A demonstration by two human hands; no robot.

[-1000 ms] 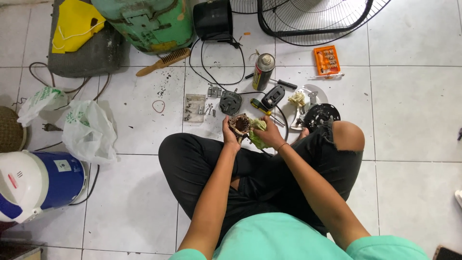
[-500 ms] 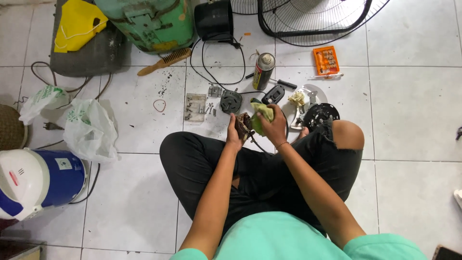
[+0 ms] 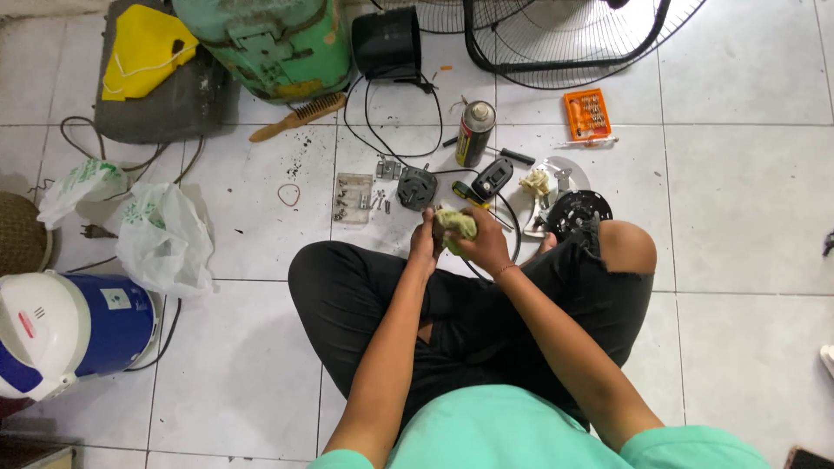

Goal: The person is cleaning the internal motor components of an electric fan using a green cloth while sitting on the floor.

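I sit cross-legged on a white tiled floor. My left hand (image 3: 425, 246) and my right hand (image 3: 484, 247) are pressed together over my lap, both closed around a yellow-green rag (image 3: 457, 225) that wraps a small part; the part itself is hidden. Just beyond the hands lie a dark round motor piece (image 3: 416, 187), a black switch box (image 3: 493, 177) and a spray can (image 3: 474, 132). A black round disc (image 3: 577, 214) rests by my right knee.
A fan guard (image 3: 565, 43) and green tank (image 3: 269, 39) stand at the back. An orange bit case (image 3: 586, 114), wire brush (image 3: 300, 117), screw tray (image 3: 354, 197), plastic bags (image 3: 161, 234) and a blue-white appliance (image 3: 65, 326) lie around, with a black cable (image 3: 382, 139) running across.
The brown part seen between my hands a second ago is now covered by the rag. My right hand has rolled over the top of it and both hands sit closer together.
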